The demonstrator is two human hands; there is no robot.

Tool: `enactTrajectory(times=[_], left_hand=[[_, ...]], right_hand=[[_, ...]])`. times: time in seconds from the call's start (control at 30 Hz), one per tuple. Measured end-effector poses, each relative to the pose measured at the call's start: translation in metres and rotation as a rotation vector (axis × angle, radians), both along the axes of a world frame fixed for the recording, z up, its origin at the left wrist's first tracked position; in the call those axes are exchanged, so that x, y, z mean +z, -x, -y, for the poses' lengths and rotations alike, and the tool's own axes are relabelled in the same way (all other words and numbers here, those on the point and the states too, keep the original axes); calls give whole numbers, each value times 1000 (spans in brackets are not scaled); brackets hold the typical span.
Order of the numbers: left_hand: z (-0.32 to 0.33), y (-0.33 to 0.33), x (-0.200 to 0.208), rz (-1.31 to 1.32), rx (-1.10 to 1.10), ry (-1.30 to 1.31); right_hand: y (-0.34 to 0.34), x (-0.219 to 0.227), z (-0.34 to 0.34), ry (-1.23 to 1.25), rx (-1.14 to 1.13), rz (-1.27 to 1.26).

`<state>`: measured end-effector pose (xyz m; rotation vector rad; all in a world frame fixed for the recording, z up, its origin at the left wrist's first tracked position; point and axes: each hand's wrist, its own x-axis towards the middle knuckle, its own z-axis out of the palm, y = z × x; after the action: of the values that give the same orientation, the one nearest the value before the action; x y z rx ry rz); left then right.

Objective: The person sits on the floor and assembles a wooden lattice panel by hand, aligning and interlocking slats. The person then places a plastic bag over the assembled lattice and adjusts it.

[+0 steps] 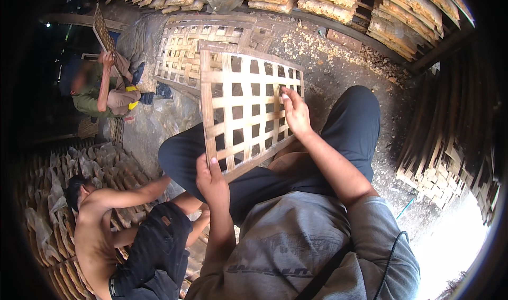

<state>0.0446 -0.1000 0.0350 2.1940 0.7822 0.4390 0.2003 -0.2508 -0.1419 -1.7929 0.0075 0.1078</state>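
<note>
A woven bamboo lattice tray (255, 121) with a wooden frame stands tilted above my lap, its open squares facing me. My left hand (212, 179) grips the lower left corner of its frame, thumb on the near side. Against the lattice near its right edge rests my right hand (296, 111), fingers bent toward the strips; whether they grip a strip cannot be made out. Behind the tray, more woven bamboo trays (180, 51) lie on the floor.
Shelves of wrapped pale slabs (323, 1) line the far side. One person (103, 83) at far left holds a woven panel; another (100, 220) sits close on my left beside rows of wrapped slabs (47, 194). Stacked woven panels (439, 178) stand at right. Crumbs (323, 51) litter the floor.
</note>
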Motion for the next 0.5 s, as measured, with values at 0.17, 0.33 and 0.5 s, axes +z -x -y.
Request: enactTrajectory(times=[0.17,0.33,0.5], left_hand=[[-1,33,-9,39,-4,118],[6,30,5,2,-81,156],[-19,11,29,-314,-339,72]], right_hand=[[-72,18,-3,190,140,209],[-109,47,-13,342,323,487],[-124,39,-12,62,522,215]])
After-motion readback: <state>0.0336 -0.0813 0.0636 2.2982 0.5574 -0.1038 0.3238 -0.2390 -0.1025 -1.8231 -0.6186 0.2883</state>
